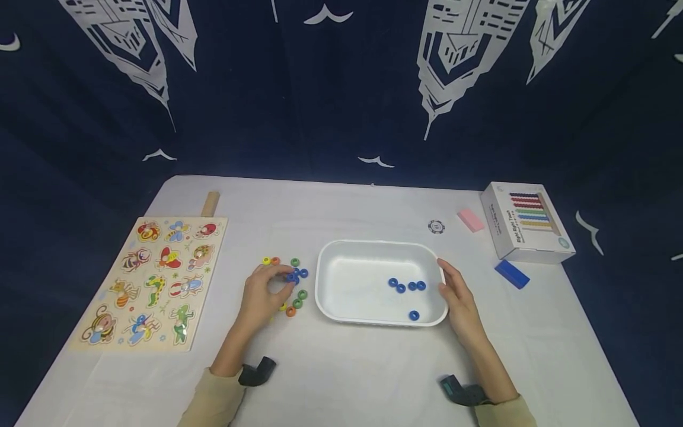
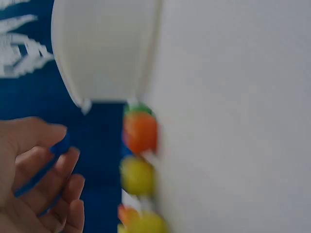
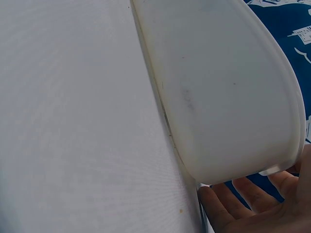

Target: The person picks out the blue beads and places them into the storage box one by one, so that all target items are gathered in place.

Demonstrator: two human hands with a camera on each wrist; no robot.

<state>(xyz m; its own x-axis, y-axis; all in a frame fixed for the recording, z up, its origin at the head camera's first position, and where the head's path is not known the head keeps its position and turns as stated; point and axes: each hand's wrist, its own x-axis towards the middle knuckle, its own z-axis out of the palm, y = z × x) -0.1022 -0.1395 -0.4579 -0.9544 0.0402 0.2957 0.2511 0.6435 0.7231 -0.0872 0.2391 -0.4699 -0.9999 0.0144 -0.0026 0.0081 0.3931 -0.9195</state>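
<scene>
Sleeves point(image 1: 213, 398) run off-frame; the left hand point(image 1: 262, 300) pinches a half-hidden blue bead point(image 2: 61, 144), the right hand point(image 1: 462, 301) holds the tray point(image 1: 356, 279) by its partly covered end.

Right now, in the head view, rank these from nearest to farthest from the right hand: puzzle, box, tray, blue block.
Going by the right hand:
1. Tray: at the fingers, on the hand's left.
2. Blue block: on its right, a little farther forward.
3. Box: right, just beyond the block.
4. Puzzle: far left, past the tray.
</scene>
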